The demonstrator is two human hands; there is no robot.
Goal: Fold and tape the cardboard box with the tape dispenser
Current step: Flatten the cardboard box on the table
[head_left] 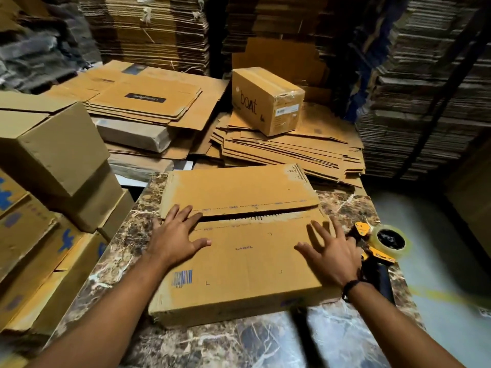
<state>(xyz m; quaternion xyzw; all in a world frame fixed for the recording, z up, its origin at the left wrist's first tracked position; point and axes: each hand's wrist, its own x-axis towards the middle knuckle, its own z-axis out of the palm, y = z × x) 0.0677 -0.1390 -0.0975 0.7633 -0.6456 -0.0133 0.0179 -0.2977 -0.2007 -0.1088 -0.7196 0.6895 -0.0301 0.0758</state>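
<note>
A flat brown cardboard box [240, 251] lies on the marble table [239, 341], its two top flaps folded down with a narrow gap between them. My left hand [176, 235] rests flat with spread fingers on the left end of the flaps, across the gap. Flat on the near flap, at the box's right edge, lies my right hand [332, 252], fingers apart. The yellow and black tape dispenser [377, 248] with a clear tape roll lies on the table just right of my right hand, untouched.
Closed cartons [50, 166] are stacked at the left of the table. Behind it lie piles of flattened cardboard [287, 150] with a small taped box [265, 99] marked "boat" on top. Tall stacks of flat cardboard [425, 88] fill the back and right.
</note>
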